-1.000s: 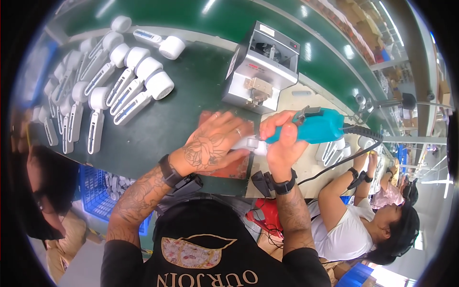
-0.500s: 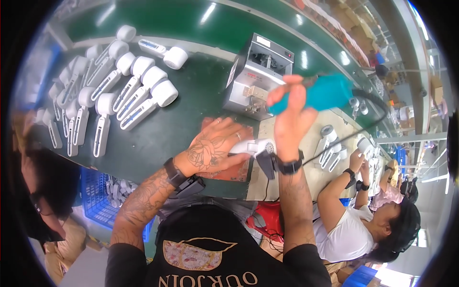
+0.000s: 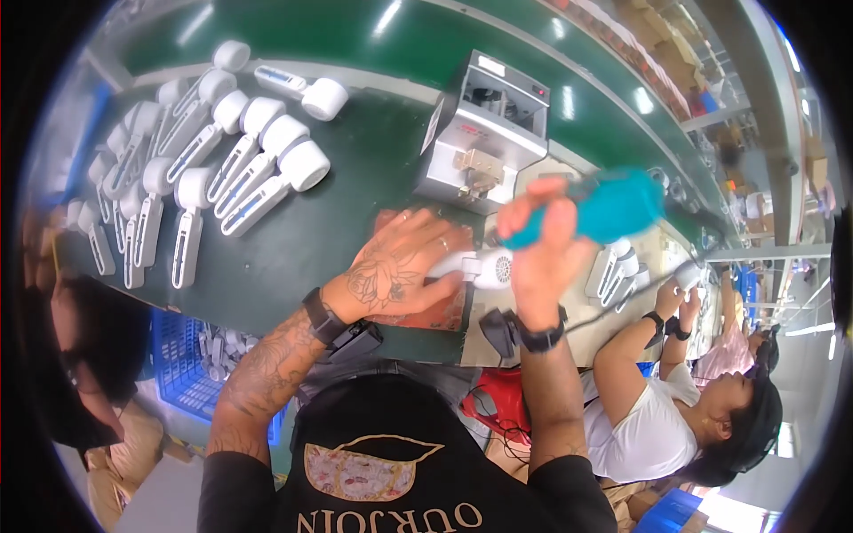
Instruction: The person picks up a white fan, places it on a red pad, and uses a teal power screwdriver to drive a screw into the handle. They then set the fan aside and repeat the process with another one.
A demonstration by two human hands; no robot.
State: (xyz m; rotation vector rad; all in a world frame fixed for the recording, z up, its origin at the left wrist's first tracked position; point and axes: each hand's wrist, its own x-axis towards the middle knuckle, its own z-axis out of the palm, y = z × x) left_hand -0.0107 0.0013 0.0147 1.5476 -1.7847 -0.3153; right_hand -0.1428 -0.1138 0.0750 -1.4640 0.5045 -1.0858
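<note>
My left hand presses a white handheld fan down on a reddish-brown mat. The fan lies on its side with its round, vented head pointing right; its handle is largely hidden under my fingers. My right hand grips a teal electric screwdriver, held slanting above and to the right of the fan head. Both the hand and the screwdriver are smeared by motion. The tool's tip is hidden by my fingers, so I cannot tell whether it touches anything.
Many similar white fans lie in rows on the green table at left. A grey screw-feeder machine stands just beyond my hands. A black cord trails from the screwdriver. A blue crate sits below left; a co-worker works at right.
My right hand and the screwdriver have come down nearer to me. My left hand stays on the fan, whose head shows more openly now.
</note>
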